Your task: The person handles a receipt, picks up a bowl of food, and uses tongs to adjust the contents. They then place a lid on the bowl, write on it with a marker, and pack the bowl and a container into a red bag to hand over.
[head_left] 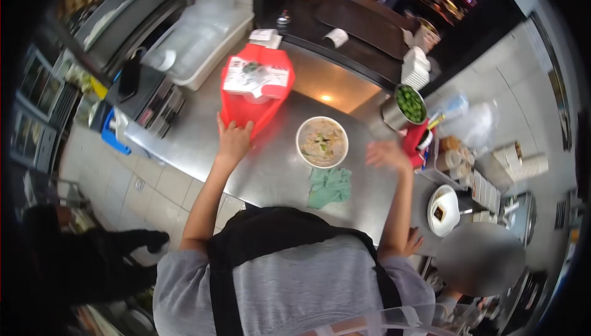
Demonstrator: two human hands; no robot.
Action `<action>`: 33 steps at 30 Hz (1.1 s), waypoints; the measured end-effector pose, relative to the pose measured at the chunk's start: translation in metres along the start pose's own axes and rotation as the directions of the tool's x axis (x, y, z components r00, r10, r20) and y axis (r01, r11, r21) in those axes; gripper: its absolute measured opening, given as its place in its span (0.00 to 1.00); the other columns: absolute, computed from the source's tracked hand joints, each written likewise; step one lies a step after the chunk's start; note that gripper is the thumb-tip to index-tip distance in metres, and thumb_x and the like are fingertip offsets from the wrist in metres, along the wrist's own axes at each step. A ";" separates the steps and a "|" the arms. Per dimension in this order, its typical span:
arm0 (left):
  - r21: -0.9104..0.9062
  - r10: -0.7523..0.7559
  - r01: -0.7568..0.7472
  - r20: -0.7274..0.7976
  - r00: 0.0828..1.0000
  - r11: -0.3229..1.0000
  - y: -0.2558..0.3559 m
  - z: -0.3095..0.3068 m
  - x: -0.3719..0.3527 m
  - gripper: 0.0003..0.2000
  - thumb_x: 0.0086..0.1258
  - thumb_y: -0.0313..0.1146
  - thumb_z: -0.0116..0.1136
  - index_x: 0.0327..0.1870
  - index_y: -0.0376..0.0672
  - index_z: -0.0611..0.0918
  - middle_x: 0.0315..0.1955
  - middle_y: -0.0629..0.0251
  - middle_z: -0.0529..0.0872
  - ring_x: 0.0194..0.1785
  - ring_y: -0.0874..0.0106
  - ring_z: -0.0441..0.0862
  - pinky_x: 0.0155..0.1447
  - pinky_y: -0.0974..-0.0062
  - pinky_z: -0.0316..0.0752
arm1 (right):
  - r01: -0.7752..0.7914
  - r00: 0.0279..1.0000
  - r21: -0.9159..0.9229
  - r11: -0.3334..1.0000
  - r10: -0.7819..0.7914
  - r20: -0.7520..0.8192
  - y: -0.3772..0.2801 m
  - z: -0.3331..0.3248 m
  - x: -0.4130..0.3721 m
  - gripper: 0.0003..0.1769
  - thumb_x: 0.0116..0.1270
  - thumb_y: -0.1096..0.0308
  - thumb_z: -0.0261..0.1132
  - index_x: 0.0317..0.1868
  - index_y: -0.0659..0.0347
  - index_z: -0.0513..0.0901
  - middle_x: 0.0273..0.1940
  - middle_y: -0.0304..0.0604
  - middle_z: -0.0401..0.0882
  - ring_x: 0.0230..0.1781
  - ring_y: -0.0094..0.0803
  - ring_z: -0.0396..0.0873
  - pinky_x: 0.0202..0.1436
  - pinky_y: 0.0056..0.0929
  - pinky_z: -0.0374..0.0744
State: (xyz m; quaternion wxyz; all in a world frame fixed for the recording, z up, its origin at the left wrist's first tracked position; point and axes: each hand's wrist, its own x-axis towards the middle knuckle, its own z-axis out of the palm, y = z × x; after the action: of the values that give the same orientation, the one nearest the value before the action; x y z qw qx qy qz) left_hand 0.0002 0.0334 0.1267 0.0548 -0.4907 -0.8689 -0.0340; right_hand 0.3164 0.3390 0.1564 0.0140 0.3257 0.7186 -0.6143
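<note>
My left hand [234, 139] is at the near edge of a red plastic bag [249, 111], its fingers pressed on it. A white label with print lies on the bag's far part. Over the steel counter, my right hand [389, 154] has its fingers apart and holds nothing. Between my hands stands an uncovered white bowl [322, 142] of food with green bits on top. A crumpled green cloth [330, 188] lies just on the near side of the bowl.
Beyond my right hand are a metal pot [409, 105] of chopped greens and stacked white containers [416, 68]. A white bin [203, 40] stands at the back left. A white dish [443, 211] is at right, near a co-worker. Another person is at lower left.
</note>
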 end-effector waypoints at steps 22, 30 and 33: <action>-0.838 -0.502 0.207 0.481 0.719 -0.505 -0.011 -0.019 -0.009 0.47 0.60 0.35 0.62 0.68 0.35 0.37 0.60 0.50 0.62 0.65 0.62 0.59 0.69 0.67 0.52 | 0.004 0.968 0.397 0.918 0.096 -0.232 0.019 0.163 0.005 0.07 0.62 0.71 0.54 0.39 0.66 0.73 0.36 0.47 0.78 0.27 0.35 0.81 0.32 0.31 0.83; -0.799 -0.657 0.022 0.510 0.556 -0.601 0.004 -0.002 0.023 0.42 0.62 0.28 0.58 0.68 0.45 0.38 0.56 0.55 0.63 0.58 0.66 0.64 0.60 0.65 0.61 | 0.301 0.516 -0.708 0.639 -0.733 -0.442 -0.085 0.176 0.013 0.20 0.62 0.69 0.60 0.53 0.69 0.71 0.55 0.59 0.68 0.59 0.50 0.67 0.58 0.37 0.69; -0.824 -0.739 -0.012 0.502 0.450 -0.567 0.016 0.009 0.024 0.29 0.63 0.28 0.57 0.59 0.45 0.52 0.45 0.63 0.67 0.47 0.73 0.68 0.48 0.74 0.68 | 0.529 0.537 -0.646 0.551 -0.806 -0.249 -0.133 0.186 0.052 0.14 0.62 0.73 0.58 0.49 0.62 0.78 0.62 0.55 0.63 0.62 0.47 0.63 0.63 0.38 0.63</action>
State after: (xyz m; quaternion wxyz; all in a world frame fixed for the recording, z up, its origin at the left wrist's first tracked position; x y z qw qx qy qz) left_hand 0.0011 0.0635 0.1210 -0.1485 0.1754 -0.5290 -0.8169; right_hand 0.1405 0.1917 0.2051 -0.3434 0.1493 0.8935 -0.2478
